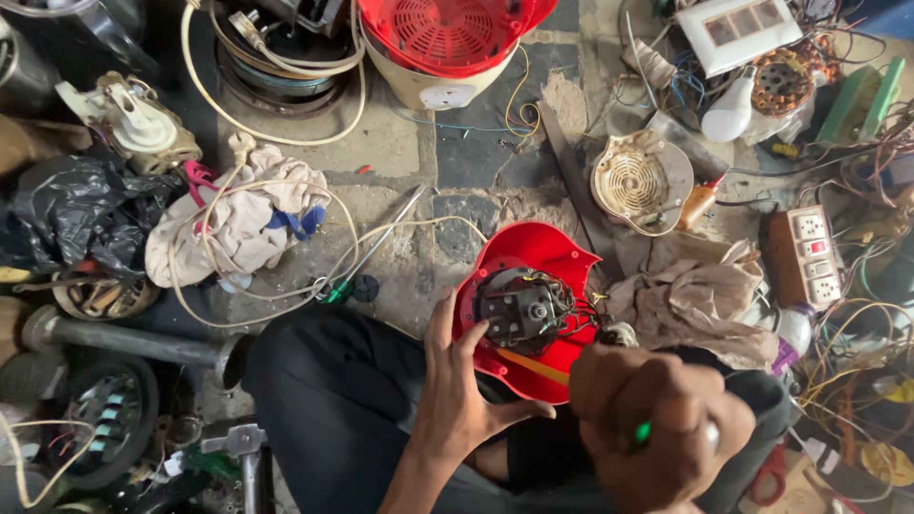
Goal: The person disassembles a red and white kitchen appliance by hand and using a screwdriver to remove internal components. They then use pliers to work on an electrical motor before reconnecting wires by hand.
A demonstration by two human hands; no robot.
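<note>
Head view, left hand: the left hand is resting against the near left edge of the red fan housing; its fingers are spreading wide open, the thumb pointing right under the housing's lower rim; it is steadying the housing rather than closing around it.
Head view, right hand: the right hand is curling into a tight fist around a green-handled screwdriver; only the green tip of the handle is showing between the fingers, and the blade is hidden.
Head view, housing: the red fan housing is sitting on the person's lap, between the two hands, above the dark trousers; it is lying open side up, with a grey motor and thin wires showing in its middle.
Head view, floor: the stone floor is carrying much clutter; a heap of cloth with a pale cable looped over it is lying to the left; a second red and cream fan body is standing at the top; a round cream grille and a white bulb are lying at the upper right; a white socket strip is lying at the right, well apart from the hands.
</note>
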